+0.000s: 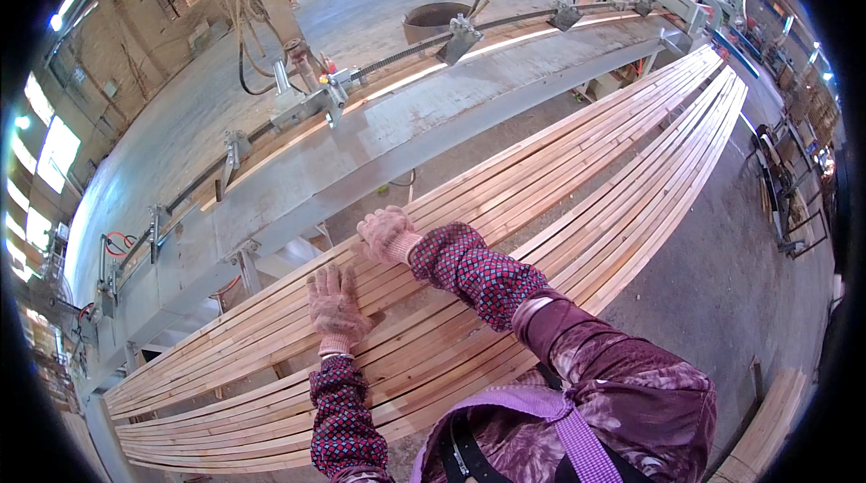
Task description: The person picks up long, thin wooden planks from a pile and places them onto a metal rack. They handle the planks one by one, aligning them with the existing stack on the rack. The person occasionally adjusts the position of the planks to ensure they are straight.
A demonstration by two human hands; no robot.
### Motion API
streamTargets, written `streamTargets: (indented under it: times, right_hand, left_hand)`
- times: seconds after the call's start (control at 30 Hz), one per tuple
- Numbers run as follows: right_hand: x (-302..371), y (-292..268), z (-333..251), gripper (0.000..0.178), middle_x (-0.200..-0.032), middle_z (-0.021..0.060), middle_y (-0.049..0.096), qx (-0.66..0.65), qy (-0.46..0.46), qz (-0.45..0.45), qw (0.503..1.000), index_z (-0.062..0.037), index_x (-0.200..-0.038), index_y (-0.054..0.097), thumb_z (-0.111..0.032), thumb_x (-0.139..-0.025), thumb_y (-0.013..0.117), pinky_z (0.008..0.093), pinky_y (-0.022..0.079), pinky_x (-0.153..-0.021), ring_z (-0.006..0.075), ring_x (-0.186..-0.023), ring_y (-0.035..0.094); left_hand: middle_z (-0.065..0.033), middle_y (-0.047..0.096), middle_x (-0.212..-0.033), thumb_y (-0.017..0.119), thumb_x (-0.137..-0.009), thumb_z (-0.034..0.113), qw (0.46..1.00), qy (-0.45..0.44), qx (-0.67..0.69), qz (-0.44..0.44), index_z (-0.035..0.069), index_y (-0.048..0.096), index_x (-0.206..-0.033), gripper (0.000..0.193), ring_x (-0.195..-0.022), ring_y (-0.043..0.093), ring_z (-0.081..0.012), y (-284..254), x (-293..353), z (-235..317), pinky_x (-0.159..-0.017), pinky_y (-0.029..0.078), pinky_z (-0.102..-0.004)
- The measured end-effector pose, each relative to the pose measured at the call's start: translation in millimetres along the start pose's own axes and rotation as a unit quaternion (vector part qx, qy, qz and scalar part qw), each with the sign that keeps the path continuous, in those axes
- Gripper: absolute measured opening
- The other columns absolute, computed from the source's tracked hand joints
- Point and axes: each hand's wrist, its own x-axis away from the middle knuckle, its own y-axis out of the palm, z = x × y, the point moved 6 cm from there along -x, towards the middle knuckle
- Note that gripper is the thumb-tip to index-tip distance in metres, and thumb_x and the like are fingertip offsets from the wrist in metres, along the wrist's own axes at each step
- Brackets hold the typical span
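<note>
Long, narrow wooden strips [577,154] lie side by side in two bundles, slanting from the lower left to the upper right. On the far bundle rests my left hand [334,304] in a worn pinkish work glove, its fingers stretched and slightly apart. My right hand [388,234], gloved the same way, is a little farther off to the right. Its fingers curl over the far edge of that bundle, closed on the outermost strips; the fingertips are partly hidden. Patterned sleeve covers reach to both wrists.
Beyond the strips runs a long grey metal machine bed [316,167] with clamps [460,39] along its far side. A round metal tub [433,23] stands on the floor behind it. More timber [767,420] lies at the lower right, and a metal rack [794,194] stands at the right.
</note>
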Motion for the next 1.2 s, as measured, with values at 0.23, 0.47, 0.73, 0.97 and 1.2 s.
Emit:
streamTargets:
  times: [0.23, 0.47, 0.73, 0.97, 1.2]
  right_hand:
    - [0, 0, 3, 0.055, -0.121, 0.0100, 0.066, -0.001, -0.001, 0.003, 1.000, -0.0129, -0.119, 0.066, -0.059, -0.094, 0.050, 0.0422, 0.042, -0.103, 0.0257, -0.118, 0.061]
    - [-2, -2, 5, 0.054, -0.117, 0.0106, 0.069, -0.006, -0.007, 0.017, 1.000, -0.0109, -0.115, 0.069, -0.057, -0.094, 0.051, 0.0441, 0.044, -0.100, 0.0265, -0.116, 0.062]
    - [-7, -1, 6, 0.042, -0.105, 0.0130, 0.074, 0.000, -0.011, 0.011, 1.000, -0.0100, -0.104, 0.074, -0.046, -0.092, 0.055, 0.0492, 0.053, -0.088, 0.0318, -0.103, 0.070]
    - [-5, -3, 8, 0.046, -0.119, 0.0123, 0.068, 0.031, -0.005, 0.015, 0.999, -0.0136, -0.113, 0.068, -0.053, -0.097, 0.049, 0.0486, 0.047, -0.098, 0.0322, -0.116, 0.062]
    - [-7, 0, 9, 0.043, -0.113, 0.0110, 0.068, 0.056, -0.013, 0.036, 0.998, -0.0137, -0.111, 0.066, -0.050, -0.100, 0.045, 0.0457, 0.045, -0.098, 0.0291, -0.113, 0.061]
  left_hand:
    - [-0.0180, 0.047, -0.147, 0.086, -0.056, 0.059, 1.000, -0.005, 0.011, 0.003, 0.011, 0.046, -0.145, 0.109, -0.140, 0.038, -0.0355, -11, -2, 6, -0.119, 0.022, -0.0559]
    - [-0.0175, 0.046, -0.148, 0.087, -0.057, 0.057, 0.999, -0.017, 0.034, -0.012, 0.014, 0.046, -0.145, 0.107, -0.141, 0.038, -0.0362, -20, -5, 9, -0.120, 0.023, -0.0549]
    - [-0.0167, 0.044, -0.149, 0.082, -0.063, 0.059, 0.997, -0.032, 0.062, -0.041, 0.013, 0.042, -0.149, 0.105, -0.140, 0.036, -0.0388, -25, -6, 9, -0.121, 0.021, -0.0545]
    - [-0.0195, 0.044, -0.148, 0.079, -0.067, 0.051, 0.997, -0.029, 0.058, -0.043, 0.011, 0.045, -0.147, 0.096, -0.142, 0.035, -0.0401, -24, -5, 8, -0.122, 0.020, -0.0544]
    - [-0.0193, 0.040, -0.152, 0.074, -0.069, 0.061, 0.997, -0.014, 0.040, -0.070, 0.013, 0.041, -0.152, 0.101, -0.144, 0.032, -0.0388, -27, -4, 9, -0.121, 0.018, -0.0546]
